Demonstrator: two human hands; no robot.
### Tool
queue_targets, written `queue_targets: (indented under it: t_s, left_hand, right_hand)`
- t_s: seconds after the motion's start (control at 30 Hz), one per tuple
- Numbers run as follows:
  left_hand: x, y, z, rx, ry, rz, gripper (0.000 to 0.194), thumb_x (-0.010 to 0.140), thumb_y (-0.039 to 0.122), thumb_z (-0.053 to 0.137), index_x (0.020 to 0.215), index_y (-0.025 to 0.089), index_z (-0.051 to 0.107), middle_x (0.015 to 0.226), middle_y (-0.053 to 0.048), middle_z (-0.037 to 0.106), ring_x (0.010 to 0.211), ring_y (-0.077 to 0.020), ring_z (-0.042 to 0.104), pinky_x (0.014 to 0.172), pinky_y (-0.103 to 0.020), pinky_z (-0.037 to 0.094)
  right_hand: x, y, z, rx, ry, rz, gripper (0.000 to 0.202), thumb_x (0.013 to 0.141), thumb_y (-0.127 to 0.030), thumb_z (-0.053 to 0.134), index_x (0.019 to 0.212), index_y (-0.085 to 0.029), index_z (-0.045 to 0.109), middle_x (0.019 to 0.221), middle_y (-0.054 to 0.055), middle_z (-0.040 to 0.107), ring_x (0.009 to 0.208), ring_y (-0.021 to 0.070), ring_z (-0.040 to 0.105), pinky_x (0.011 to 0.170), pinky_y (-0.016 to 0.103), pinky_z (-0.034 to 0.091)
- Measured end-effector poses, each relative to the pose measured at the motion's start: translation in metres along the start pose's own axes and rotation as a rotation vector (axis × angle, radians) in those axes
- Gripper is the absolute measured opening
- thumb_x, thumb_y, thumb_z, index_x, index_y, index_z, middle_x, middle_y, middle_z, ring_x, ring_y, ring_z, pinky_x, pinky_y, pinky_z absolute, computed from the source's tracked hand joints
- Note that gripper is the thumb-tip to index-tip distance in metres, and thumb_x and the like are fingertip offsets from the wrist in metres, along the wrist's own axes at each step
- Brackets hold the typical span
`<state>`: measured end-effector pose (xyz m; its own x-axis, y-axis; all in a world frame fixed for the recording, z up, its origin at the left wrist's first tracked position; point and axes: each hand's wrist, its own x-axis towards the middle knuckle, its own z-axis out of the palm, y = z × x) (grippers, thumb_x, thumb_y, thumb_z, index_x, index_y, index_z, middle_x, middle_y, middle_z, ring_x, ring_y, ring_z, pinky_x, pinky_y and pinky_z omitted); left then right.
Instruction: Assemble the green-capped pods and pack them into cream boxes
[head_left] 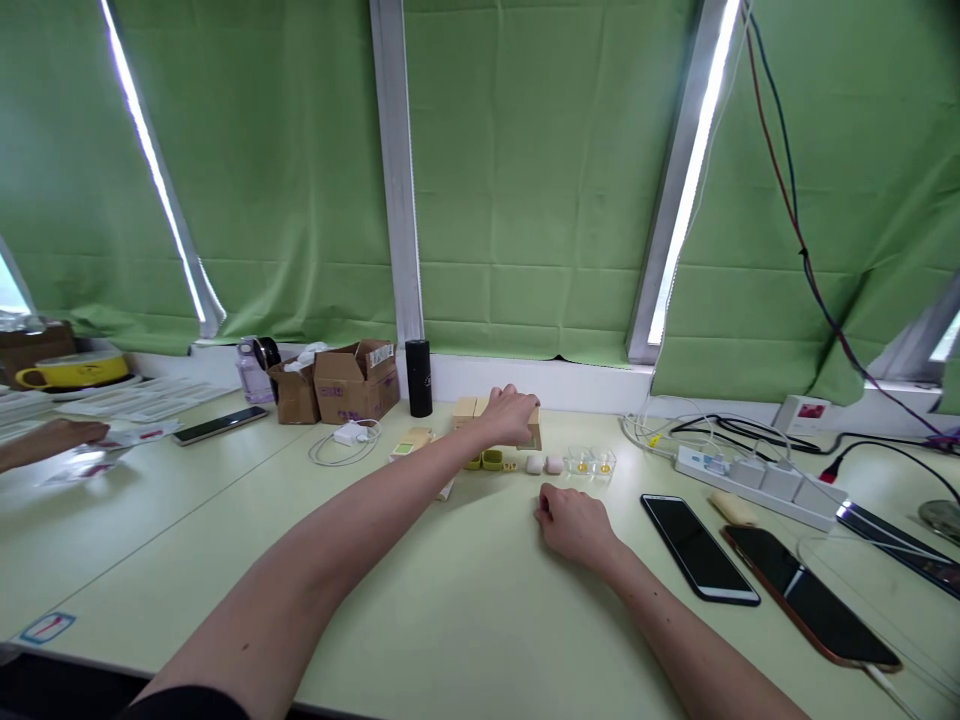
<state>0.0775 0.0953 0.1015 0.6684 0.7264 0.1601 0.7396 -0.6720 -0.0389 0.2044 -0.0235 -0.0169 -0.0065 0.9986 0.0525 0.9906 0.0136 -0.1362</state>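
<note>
My left hand (510,415) reaches across to the back of the table, its fingers closed over a small tan cardboard box (535,438). Another tan box (465,410) is partly covered by that wrist. My right hand (574,522) rests on the tabletop with curled fingers, and nothing shows in it. In front of the boxes runs a row of small things: olive-green cups (493,460), tiny yellowish pieces (510,466), two pale pink rounded pieces (554,464) and a clear plastic holder (590,462) with yellow spots. My left forearm hides part of the row.
Phones (699,548) and a white power strip (761,485) with cables lie at right. Behind left stand an open carton (356,382), a black cylinder (418,378) and a charger (351,433) with cable. Another person's hand (71,438) is near plastic bags at far left.
</note>
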Motion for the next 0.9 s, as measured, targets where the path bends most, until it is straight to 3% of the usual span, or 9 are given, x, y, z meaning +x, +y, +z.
queue_targets:
  t_s: [0.17,0.43,0.7,0.83,0.9]
  left_hand:
    - [0.038,-0.004,0.025,0.025,-0.027,-0.048,0.051,0.065,0.011,0.066,0.115,0.021,0.06,0.111,-0.012,0.071,0.122,-0.0348,0.045,0.097,-0.046,0.035]
    - [0.065,0.005,0.056,0.049,-0.062,-0.098,0.041,0.065,0.012,0.071,0.105,0.018,0.064,0.107,-0.014,0.072,0.126,-0.0362,0.044,0.102,-0.049,0.033]
    - [0.068,0.007,0.077,0.032,-0.064,-0.161,0.045,0.069,0.013,0.069,0.113,0.018,0.064,0.116,-0.017,0.069,0.133,-0.0366,0.041,0.107,-0.053,0.032]
    - [0.061,0.024,0.075,-0.006,-0.019,-0.174,0.055,0.074,0.023,0.069,0.128,0.017,0.057,0.138,-0.02,0.055,0.137,-0.038,0.039,0.11,-0.053,0.034]
    - [0.057,0.036,0.074,-0.039,-0.023,-0.184,0.057,0.077,0.027,0.067,0.131,0.016,0.056,0.144,-0.021,0.049,0.133,-0.0367,0.046,0.107,-0.049,0.04]
  right_hand:
    - [0.0,0.0,0.002,-0.005,0.004,-0.01,0.019,0.097,-0.027,0.047,0.106,-0.021,0.063,0.106,0.011,0.076,0.096,0.0283,0.072,0.069,0.032,0.041]
    - [0.001,0.0,0.003,-0.009,-0.004,-0.014,0.017,0.098,-0.027,0.048,0.105,-0.021,0.062,0.105,0.011,0.076,0.096,0.0282,0.072,0.069,0.031,0.04]
    - [0.001,0.001,0.002,-0.016,0.001,-0.027,0.017,0.098,-0.028,0.048,0.107,-0.022,0.061,0.104,0.011,0.076,0.095,0.0277,0.072,0.07,0.032,0.041]
    - [0.0,0.001,0.002,-0.017,0.007,-0.027,0.017,0.098,-0.029,0.048,0.106,-0.022,0.061,0.104,0.011,0.076,0.096,0.0286,0.073,0.069,0.032,0.04]
    - [0.0,0.001,0.001,-0.017,0.009,-0.025,0.016,0.099,-0.03,0.048,0.106,-0.022,0.061,0.104,0.011,0.076,0.096,0.029,0.073,0.069,0.032,0.04]
